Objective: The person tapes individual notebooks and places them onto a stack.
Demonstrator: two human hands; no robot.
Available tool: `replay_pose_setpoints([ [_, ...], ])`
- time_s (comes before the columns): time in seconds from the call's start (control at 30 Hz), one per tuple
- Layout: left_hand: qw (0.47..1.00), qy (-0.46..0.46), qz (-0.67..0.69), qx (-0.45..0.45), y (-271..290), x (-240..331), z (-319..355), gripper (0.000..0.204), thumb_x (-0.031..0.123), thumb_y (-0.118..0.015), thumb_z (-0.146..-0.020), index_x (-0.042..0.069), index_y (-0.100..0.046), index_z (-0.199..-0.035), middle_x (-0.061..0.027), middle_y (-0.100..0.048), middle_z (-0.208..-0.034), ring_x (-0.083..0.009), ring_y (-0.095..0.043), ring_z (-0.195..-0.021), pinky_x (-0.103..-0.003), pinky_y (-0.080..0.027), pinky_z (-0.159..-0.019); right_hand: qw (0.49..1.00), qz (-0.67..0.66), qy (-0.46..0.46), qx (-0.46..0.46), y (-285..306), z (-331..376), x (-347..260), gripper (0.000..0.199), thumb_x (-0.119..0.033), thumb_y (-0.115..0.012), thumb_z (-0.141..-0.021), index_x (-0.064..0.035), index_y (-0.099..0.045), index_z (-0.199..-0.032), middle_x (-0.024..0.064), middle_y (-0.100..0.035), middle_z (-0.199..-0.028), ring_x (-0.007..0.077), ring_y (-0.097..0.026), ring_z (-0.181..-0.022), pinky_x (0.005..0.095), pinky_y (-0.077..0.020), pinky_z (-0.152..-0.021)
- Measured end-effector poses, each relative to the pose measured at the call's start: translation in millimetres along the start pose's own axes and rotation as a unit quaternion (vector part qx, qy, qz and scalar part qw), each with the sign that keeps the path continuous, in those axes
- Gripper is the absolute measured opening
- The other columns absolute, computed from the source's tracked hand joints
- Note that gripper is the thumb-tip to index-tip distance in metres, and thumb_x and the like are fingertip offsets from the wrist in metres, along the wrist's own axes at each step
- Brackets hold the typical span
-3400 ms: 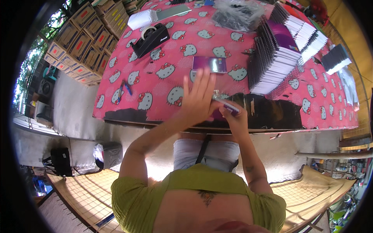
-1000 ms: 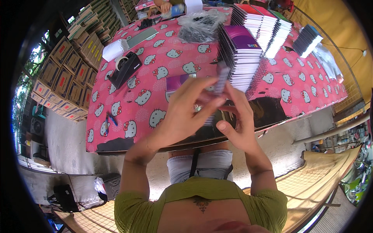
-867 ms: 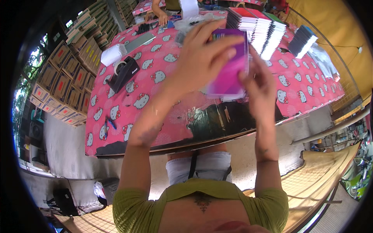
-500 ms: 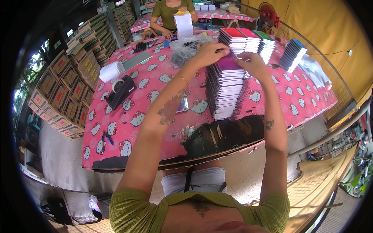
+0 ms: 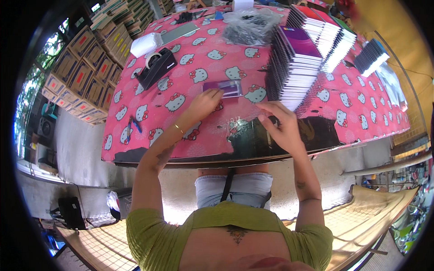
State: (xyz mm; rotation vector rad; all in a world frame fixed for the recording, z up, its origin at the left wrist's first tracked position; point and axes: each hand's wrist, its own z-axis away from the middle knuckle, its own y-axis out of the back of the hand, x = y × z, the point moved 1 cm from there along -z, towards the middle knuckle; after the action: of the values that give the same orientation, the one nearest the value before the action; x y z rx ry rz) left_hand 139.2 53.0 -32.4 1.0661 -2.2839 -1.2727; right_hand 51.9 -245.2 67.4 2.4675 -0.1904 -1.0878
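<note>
A small flat purple notebook [image 5: 229, 87], with a shiny, pale right part, lies on the table in front of me. My left hand [image 5: 205, 105] is at its near left edge, fingers bent together over it; the thumb is hidden. To the right, my right hand [image 5: 281, 125] hovers over the near table, thumb and fingers apart with nothing between them. Just beyond it rises a tall stack of spiral-bound notebooks with a purple cover [image 5: 298, 41] on top. Behind that stand further stacks of spiral notebooks with red covers [image 5: 308, 12] and a green cover [image 5: 343, 25].
The table has a pink cartoon-cat cover [image 5: 181, 101], torn to black at the front edge. On it are a black tape dispenser [image 5: 157, 68], a white block [image 5: 147, 44], blue-handled pliers [image 5: 132, 128], a clear plastic bag [image 5: 253, 27] and blue-topped notebooks [image 5: 371, 57]. Cartons [image 5: 83, 67] stand left.
Both hands have left the top of the tall purple stack and come nearer to me. The left now reaches the small purple notebook; the right has opened. The view has tipped downward.
</note>
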Motion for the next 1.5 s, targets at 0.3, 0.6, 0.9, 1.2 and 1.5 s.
replay_pose_setpoints([
  [0.3, 0.976, 0.094, 0.193, 0.022, 33.1, 44.6, -21.5, 0.024, 0.011, -0.060, -0.092, 0.005, -0.067, -0.114, -0.0150, -0.070, -0.112, -0.0348, -0.065, -0.099, -0.046, -0.051, -0.090, 0.985, -0.088, -0.141, 0.051, -66.5, 57.4, 78.3, 0.029, -0.002, -0.076, -0.082, -0.0012, -0.066, -0.109, 0.0121, -0.070, -0.098, 0.0201, -0.067, -0.091, 0.0300, -0.0513, -0.081],
  [0.6, 0.909, 0.379, -0.175, 0.012, 18.9, -170.1, 92.7, 0.032, 0.027, -0.065, -0.090, 0.003, -0.062, -0.112, -0.0173, -0.060, -0.116, -0.0379, -0.063, -0.103, -0.049, -0.054, -0.082, 0.955, -0.219, -0.198, 0.022, -77.7, 50.9, 58.7, 0.028, 0.000, -0.074, -0.085, -0.0017, -0.066, -0.112, 0.0042, -0.066, -0.105, 0.0116, -0.060, -0.097, 0.0248, -0.0465, -0.086],
  [0.9, 0.933, 0.344, -0.083, 0.061, 14.0, -130.2, 79.5, 0.015, 0.017, -0.056, -0.097, 0.004, -0.055, -0.105, -0.0203, -0.057, -0.104, -0.0433, -0.064, -0.088, -0.052, -0.055, -0.070, 0.941, -0.259, -0.213, -0.054, -78.4, 54.8, 72.8, 0.027, -0.003, -0.070, -0.090, 0.0013, -0.066, -0.117, 0.0082, -0.069, -0.109, 0.0133, -0.062, -0.100, 0.0265, -0.0465, -0.090],
  [1.2, 0.948, 0.306, 0.086, 0.021, 21.1, -52.6, 57.4, 0.020, 0.020, -0.059, -0.099, 0.003, -0.061, -0.108, -0.0205, -0.063, -0.105, -0.0424, -0.064, -0.091, -0.050, -0.051, -0.071, 0.948, -0.236, -0.205, -0.057, -80.1, 55.5, 72.2, 0.032, -0.002, -0.068, -0.091, 0.0012, -0.066, -0.123, 0.0080, -0.071, -0.110, 0.0116, -0.061, -0.100, 0.0263, -0.0471, -0.090],
  [1.5, 0.919, 0.255, 0.295, 0.056, 73.7, 67.3, 38.3, 0.025, 0.005, -0.064, -0.093, 0.005, -0.069, -0.117, -0.0126, -0.067, -0.089, -0.0252, -0.063, -0.074, -0.032, -0.049, -0.066, 0.955, -0.213, -0.198, -0.060, -79.1, 56.5, 72.2, 0.029, -0.003, -0.067, -0.093, 0.0013, -0.066, -0.121, 0.0071, -0.071, -0.107, 0.0098, -0.061, -0.095, 0.0252, -0.0480, -0.086],
])
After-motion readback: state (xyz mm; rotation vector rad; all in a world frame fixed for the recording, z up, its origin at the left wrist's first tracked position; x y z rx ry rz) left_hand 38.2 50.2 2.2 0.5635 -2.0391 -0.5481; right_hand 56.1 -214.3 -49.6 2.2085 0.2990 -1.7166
